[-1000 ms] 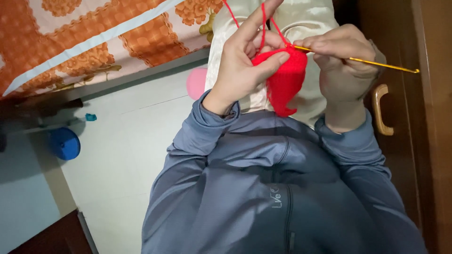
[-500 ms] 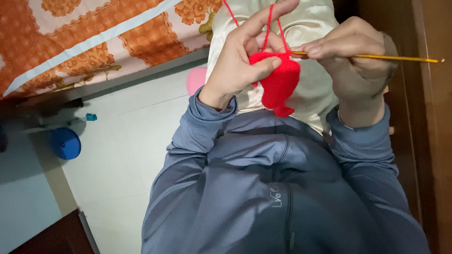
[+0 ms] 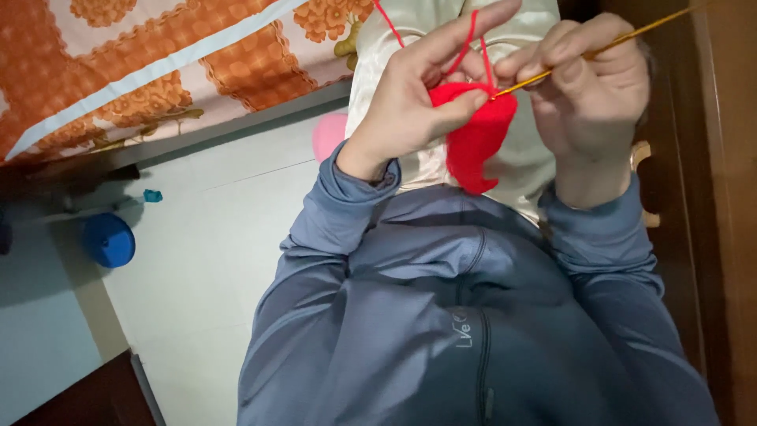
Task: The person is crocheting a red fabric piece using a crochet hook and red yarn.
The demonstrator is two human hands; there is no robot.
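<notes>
Crochet in progress, seen from above; left hand (image 3: 418, 99) pinches the top edge of a red crochet piece (image 3: 475, 134) between thumb and fingers, grip clenched on it, index finger stretched out with red yarn (image 3: 467, 43) running over it; second strand of the same yarn goes up and off the top edge of the view; the piece hangs down from the left hand, narrowing to a point at the bottom, in front of a cream satin cloth (image 3: 520, 158) on the lap; right hand (image 3: 587, 87) is closed around a thin gold crochet hook (image 3: 583, 55), grip clenched on it near the middle; hook slants up to the right, tip touching the top edge of the red piece just beside the left thumb; both hands close together, nearly touching; both arms in grey-blue sleeves, same grey-blue top (image 3: 457, 315) filling the lower middle; pink round thing (image 3: 327, 134) partly hidden behind the left wrist; bed with orange flowered cover (image 3: 158, 63) at upper left; white tiled floor (image 3: 205, 260) below it; blue round object (image 3: 108, 239) on the floor at left, well apart from the hands; brown wooden furniture (image 3: 725, 197) along the right edge.
</notes>
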